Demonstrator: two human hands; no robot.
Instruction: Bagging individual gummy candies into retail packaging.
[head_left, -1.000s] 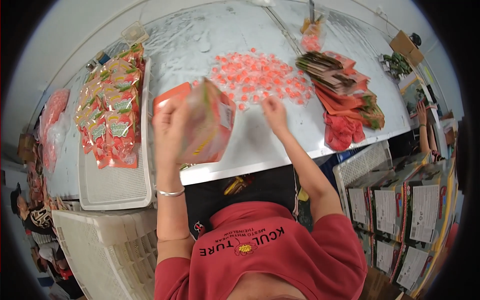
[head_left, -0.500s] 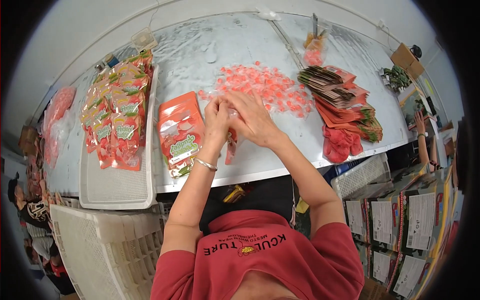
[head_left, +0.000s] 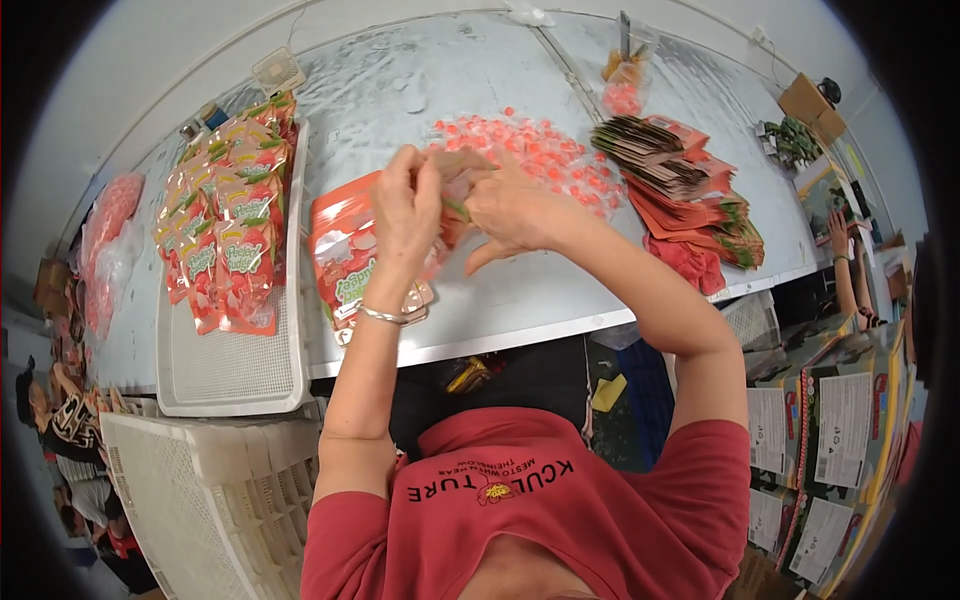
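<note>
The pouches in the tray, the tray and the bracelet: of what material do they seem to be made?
Pouches: probably glossy plastic film, creased with bright highlights.
Tray: likely matte white moulded plastic, with rounded corners and perforated base.
Bracelet: perhaps polished metal, silvery and shiny.

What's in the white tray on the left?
Overlapping red pouches cover the far part of the tray; its mesh floor shows at the near end. The floor under the pouches, and any lower layers, are hidden.

From here I see a red-and-green pouch (head_left: 453,230) held near twelve o'clock — partly hidden, its tilt unclear. Red wrapped pieces (head_left: 548,160) lie heaped beyond, toward one o'clock.
</note>
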